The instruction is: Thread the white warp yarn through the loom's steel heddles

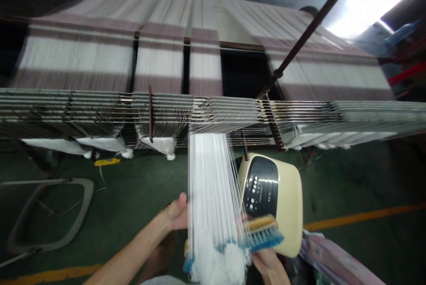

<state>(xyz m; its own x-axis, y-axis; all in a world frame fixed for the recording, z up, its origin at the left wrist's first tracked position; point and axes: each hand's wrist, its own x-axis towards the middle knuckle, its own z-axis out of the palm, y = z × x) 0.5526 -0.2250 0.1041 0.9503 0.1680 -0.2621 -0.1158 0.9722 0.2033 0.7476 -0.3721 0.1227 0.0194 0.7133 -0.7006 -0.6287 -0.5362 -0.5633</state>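
Observation:
A sheet of white threads comes down from the loom's heddles toward me and ends in a fluffy, loose bundle. My left hand is at the sheet's left edge, thumb sticking up; its other fingers pass behind the threads and are partly hidden. A brush with a wooden back and blue bristles lies across the sheet's lower part, and blue bristles also show at the left side. My right hand is on the brush from below and behind the threads, much of its grip covered.
Rows of heddles span the view, with knotted white thread bunches beneath. A cream machine with a dark button panel stands right of the threads. A yellow cutter hangs at left, above a grey frame. A rusty rod slants overhead.

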